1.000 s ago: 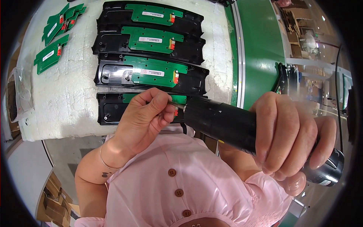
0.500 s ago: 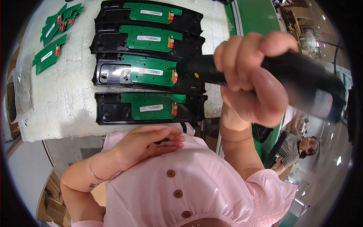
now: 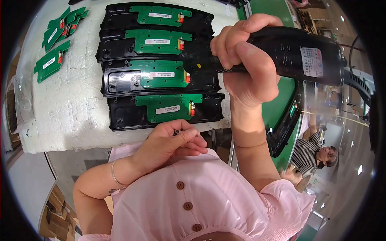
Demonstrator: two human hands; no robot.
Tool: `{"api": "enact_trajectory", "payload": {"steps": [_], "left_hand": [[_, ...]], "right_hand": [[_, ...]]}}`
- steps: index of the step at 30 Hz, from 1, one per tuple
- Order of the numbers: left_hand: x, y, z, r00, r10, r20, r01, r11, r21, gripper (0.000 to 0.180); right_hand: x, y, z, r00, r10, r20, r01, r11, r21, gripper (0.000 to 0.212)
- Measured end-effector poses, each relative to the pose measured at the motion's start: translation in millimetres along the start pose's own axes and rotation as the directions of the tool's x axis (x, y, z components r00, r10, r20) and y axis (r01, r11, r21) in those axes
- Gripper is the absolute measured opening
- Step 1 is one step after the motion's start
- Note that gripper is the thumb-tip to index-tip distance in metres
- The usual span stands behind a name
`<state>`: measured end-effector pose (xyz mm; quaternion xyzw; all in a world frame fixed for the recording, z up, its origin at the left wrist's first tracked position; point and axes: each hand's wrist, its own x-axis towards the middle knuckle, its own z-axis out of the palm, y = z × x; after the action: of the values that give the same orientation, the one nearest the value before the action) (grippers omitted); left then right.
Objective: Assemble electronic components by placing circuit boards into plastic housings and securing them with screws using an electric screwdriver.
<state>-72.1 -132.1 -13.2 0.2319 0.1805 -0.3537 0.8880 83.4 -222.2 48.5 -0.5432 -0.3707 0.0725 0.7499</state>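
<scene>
We hold a black power screwdriver [image 3: 295,54] in our right grip [image 3: 253,66], its fingers wrapped round the barrel. The tool crosses the right ends of the 2nd and 3rd of 4 black panels [image 3: 124,112], counted from the far side; its nose is over the 3rd, near that panel's red connector [image 3: 187,78]. We cannot tell whether the tip touches anything.

Our left grip [image 3: 173,140] curls around a few small dark pieces [image 3: 176,132], just beside the near edge of the 4th panel. The panels lie in a column on our white-topped bench [image 3: 76,116], and each carries 1 green board [image 3: 157,82] with a white label.

At the far left we have a pile of loose boards [image 3: 50,66], with a clear plastic bag [image 3: 24,98] nearby. To our right, past a green surface [image 3: 269,20], we see a person in a striped shirt [image 3: 306,154].
</scene>
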Motion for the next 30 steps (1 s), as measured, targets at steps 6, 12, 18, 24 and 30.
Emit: {"api": "enact_trajectory", "payload": {"steps": [6,12,18,24,30], "left_hand": [[2,6,-5,0.972,0.221,-0.077,-0.217,0.974,0.059,0.015],[-3,19,-2,0.959,0.26,-0.109,-0.266,0.963,-0.046,0.015],[2,23,-1,0.931,0.343,-0.123,-0.363,0.907,-0.213,0.018],[10,28,-2,0.919,0.375,-0.123,-0.394,0.853,-0.343,0.016],[16,32,-2,0.917,0.395,-0.052,-0.388,0.855,-0.345,0.018]], "right_hand": [[0,2,3,0.999,0.032,0.006,-0.032,0.998,0.045,0.023],[6,6,5,0.995,0.076,0.062,-0.079,0.996,0.035,0.019],[7,5,7,0.992,0.103,0.079,-0.106,0.994,0.028,0.021],[11,-64,-14,0.931,-0.047,0.361,0.022,0.997,0.073,0.03],[-6,-69,10,0.982,-0.079,0.172,0.039,0.974,0.224,0.027]]}}
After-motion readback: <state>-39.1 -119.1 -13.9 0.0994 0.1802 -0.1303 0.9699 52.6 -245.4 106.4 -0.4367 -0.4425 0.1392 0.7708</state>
